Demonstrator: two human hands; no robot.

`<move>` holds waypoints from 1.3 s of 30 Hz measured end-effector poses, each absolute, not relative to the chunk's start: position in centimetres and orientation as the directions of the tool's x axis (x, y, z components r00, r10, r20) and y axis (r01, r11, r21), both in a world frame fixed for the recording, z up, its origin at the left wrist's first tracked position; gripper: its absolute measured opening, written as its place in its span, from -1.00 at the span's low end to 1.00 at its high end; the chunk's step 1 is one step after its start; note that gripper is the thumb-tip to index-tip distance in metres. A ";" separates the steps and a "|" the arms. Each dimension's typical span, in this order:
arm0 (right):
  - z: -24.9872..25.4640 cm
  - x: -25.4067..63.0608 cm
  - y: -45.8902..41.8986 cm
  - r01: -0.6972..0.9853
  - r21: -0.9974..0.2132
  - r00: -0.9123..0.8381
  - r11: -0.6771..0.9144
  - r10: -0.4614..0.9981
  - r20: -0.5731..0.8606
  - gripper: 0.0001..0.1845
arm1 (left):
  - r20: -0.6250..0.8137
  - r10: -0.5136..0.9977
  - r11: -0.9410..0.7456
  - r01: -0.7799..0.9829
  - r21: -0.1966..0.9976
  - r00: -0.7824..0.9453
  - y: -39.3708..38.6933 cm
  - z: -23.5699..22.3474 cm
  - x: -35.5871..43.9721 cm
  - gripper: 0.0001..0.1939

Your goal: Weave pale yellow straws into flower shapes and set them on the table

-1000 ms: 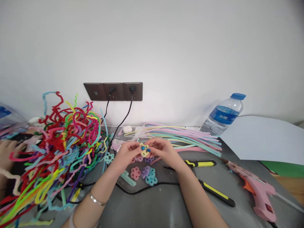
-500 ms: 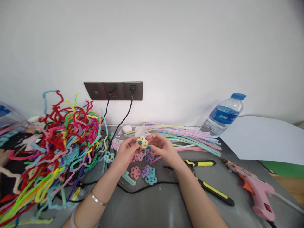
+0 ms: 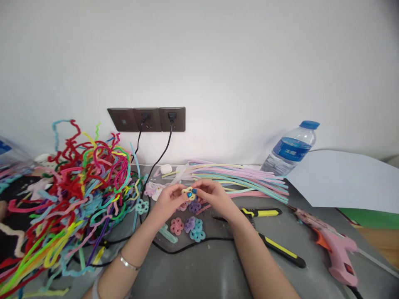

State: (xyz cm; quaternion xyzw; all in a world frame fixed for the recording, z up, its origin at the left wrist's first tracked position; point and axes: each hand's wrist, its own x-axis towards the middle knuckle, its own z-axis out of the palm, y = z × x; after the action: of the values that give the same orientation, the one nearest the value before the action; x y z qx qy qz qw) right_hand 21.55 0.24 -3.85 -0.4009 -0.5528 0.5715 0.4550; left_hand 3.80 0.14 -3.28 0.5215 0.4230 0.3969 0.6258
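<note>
I watch the left hand [image 3: 169,202] and right hand [image 3: 215,198] pinch a small pale-yellow looped fuzzy flower [image 3: 192,197] above the grey counter [image 3: 199,274]; a pink plastic glue gun [image 3: 340,251] lies well to the right.

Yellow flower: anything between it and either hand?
Nothing visible. The left hand and right hand both hold the yellow flower directly in their fingertips. The blue flower lies on the table, nearer the wearer, out of the way.

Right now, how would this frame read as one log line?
left hand: holding yellow flower | right hand: holding same flower | table: pink flower, blue flower, pliers, pink glue gun
</note>
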 end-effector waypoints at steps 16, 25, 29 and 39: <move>-3.7 21.3 0.1 -0.128 -0.991 -0.358 -0.034 0.934 0.015 -0.76 | -0.038 0.951 0.004 0.110 0.994 0.307 0.4 -3.5 3.4 -0.82; -4.0 21.0 0.2 -0.160 -0.987 -0.324 0.013 0.944 0.065 -0.79 | 0.025 0.991 -0.029 0.028 0.999 0.133 -0.2 -3.9 4.4 -0.77; -4.3 20.7 0.3 -0.158 -0.980 -0.299 0.119 0.940 0.162 -0.82 | 0.024 0.991 -0.027 0.021 0.999 0.133 0.0 -4.0 4.4 -0.77; -4.2 21.1 0.4 -0.189 -0.979 -0.269 0.082 0.954 0.132 -0.76 | -0.113 0.970 0.143 -0.128 0.981 0.217 0.6 -4.0 3.9 -0.66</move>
State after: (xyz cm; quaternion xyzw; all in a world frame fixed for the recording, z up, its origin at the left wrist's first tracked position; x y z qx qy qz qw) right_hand 21.07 0.36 -4.17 -0.3502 -0.5459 0.5801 0.4927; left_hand 3.86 0.63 -4.02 0.4792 0.4389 0.4458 0.6156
